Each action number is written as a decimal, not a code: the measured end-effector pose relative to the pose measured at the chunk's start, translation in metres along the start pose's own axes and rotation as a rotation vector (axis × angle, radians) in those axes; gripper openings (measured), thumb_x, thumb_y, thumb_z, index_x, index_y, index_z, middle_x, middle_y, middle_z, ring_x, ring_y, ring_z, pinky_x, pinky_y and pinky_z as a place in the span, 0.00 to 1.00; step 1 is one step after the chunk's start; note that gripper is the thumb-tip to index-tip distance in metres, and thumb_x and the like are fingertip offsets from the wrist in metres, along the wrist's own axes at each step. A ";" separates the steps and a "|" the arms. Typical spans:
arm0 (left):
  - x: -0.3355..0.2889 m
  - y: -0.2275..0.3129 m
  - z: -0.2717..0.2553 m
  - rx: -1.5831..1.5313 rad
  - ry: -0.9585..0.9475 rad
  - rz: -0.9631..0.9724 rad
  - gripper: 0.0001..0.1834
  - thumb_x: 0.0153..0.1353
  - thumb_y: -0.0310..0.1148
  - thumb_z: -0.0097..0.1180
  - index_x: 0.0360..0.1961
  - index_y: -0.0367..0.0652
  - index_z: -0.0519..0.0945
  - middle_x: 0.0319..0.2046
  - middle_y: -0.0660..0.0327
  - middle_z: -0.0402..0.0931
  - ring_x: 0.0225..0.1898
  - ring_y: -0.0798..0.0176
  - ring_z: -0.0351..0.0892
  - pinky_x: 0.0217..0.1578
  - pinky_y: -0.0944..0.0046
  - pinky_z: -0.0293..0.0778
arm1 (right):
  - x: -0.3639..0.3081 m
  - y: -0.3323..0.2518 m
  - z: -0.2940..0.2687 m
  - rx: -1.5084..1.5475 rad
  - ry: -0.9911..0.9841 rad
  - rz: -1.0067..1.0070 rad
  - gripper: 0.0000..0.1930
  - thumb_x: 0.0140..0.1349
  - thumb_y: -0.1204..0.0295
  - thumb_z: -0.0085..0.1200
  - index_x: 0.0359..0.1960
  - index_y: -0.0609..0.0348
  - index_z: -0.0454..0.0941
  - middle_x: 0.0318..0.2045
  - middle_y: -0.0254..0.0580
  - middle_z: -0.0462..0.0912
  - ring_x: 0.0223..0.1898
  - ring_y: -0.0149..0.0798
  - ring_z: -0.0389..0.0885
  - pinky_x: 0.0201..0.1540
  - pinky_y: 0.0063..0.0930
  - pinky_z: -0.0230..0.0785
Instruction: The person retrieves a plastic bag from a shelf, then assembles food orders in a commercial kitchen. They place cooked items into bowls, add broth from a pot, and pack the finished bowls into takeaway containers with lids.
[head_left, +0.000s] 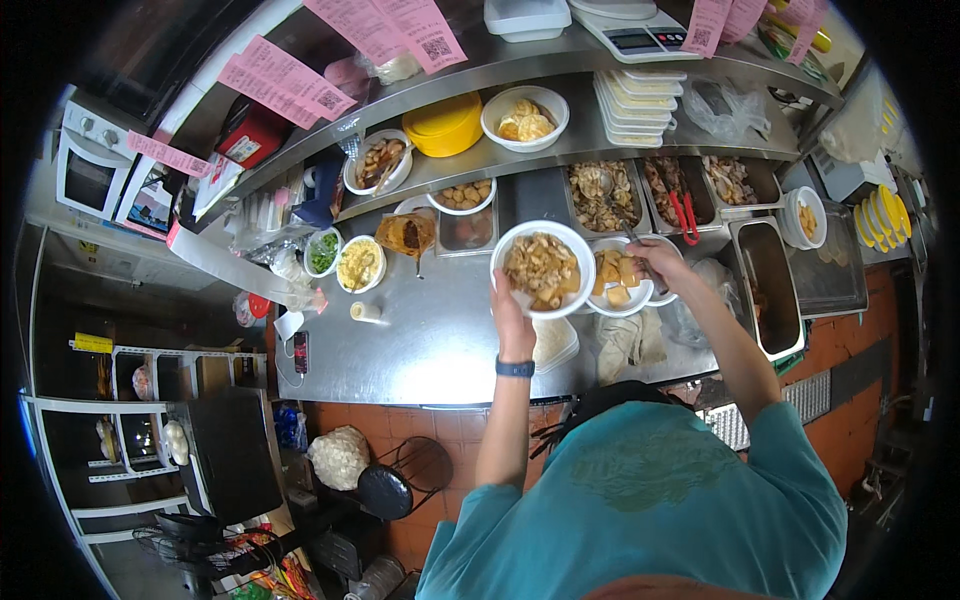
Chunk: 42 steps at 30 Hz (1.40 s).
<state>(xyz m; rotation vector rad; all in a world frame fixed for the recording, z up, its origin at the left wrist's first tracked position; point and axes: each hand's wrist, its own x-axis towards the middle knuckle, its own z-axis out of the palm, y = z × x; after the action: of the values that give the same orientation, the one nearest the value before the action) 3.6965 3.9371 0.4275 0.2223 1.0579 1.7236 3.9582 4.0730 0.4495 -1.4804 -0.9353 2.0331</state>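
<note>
My left hand (514, 328) grips a white round bowl (497, 265) by its near left side, held up over the counter. Inside lie brownish sliced food pieces (540, 262), with a few pale yellow chunks at the near edge. My right hand (662, 262) is closed round a long metal utensil (632, 238), whose kind I cannot make out. It is just at the right of a white bowl (612, 310) of golden-brown chunks (617, 275), partly behind the raised bowl. Another white bowl rim shows under the right wrist.
Behind stand metal trays of cut food (603, 195), one holding red-handled tongs (688, 215). A shelf (560, 68) overhangs them with bowls and stacked white trays (632, 110). A cloth (630, 345) lies at the front edge. Small food bowls (360, 265) stand left.
</note>
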 end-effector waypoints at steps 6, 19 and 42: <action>-0.084 0.022 0.004 -0.085 0.031 -0.108 0.32 0.75 0.51 0.38 0.68 0.36 0.60 0.65 0.54 0.65 0.65 0.55 0.64 0.66 0.55 0.60 | 0.034 -0.016 -0.067 -1.352 1.046 -0.902 0.30 0.61 0.60 0.57 0.61 0.64 0.65 0.48 0.59 0.72 0.52 0.60 0.70 0.54 0.49 0.67; -0.199 -0.060 0.131 0.038 -0.071 -0.320 0.36 0.74 0.55 0.34 0.71 0.38 0.55 0.68 0.50 0.60 0.66 0.50 0.63 0.66 0.52 0.62 | 0.070 -0.090 -0.175 -1.559 0.514 -0.219 0.27 0.59 0.52 0.49 0.50 0.63 0.81 0.52 0.51 0.81 0.56 0.51 0.79 0.57 0.41 0.72; -0.062 -0.242 0.167 -0.199 -0.065 -0.277 0.32 0.74 0.52 0.41 0.69 0.43 0.60 0.66 0.59 0.64 0.67 0.58 0.63 0.67 0.54 0.59 | 0.007 -0.062 -0.252 -1.108 0.041 -0.250 0.21 0.70 0.55 0.48 0.46 0.63 0.76 0.33 0.48 0.79 0.34 0.43 0.78 0.37 0.36 0.68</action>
<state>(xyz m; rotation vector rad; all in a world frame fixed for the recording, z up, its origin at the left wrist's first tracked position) 3.9866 3.9883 0.3691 0.0046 0.8210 1.5466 4.1933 4.1839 0.4433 -1.7119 -2.2959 1.2743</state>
